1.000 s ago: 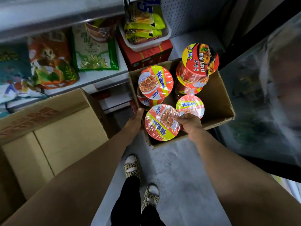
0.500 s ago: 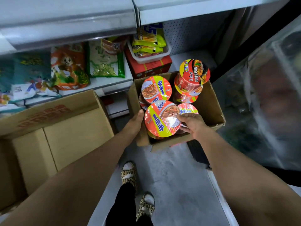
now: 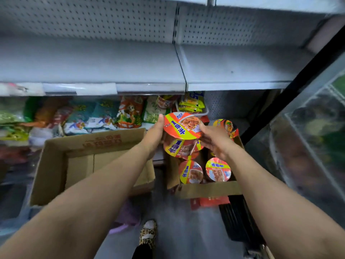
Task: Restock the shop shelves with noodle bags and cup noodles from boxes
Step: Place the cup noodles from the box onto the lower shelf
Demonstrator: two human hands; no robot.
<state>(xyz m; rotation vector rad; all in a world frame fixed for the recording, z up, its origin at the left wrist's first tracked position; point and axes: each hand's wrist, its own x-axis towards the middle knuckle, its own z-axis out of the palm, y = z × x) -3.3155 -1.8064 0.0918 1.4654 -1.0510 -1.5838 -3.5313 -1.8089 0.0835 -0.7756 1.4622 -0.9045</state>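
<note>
Two stacked cups [image 3: 182,128] hang above the box [image 3: 207,190], under the bare shelf [image 3: 233,68]. The right hand [image 3: 212,142] grasps them, thumb on the top lid and fingers curled round the lower cup. The left hand [image 3: 155,132] presses the other side, thumb up. Its fingers are hidden, so I cannot tell whether they curl. The cups look merely stacked, so a tilt could slide the top one off, or a lid could catch the shelf edge.
</note>
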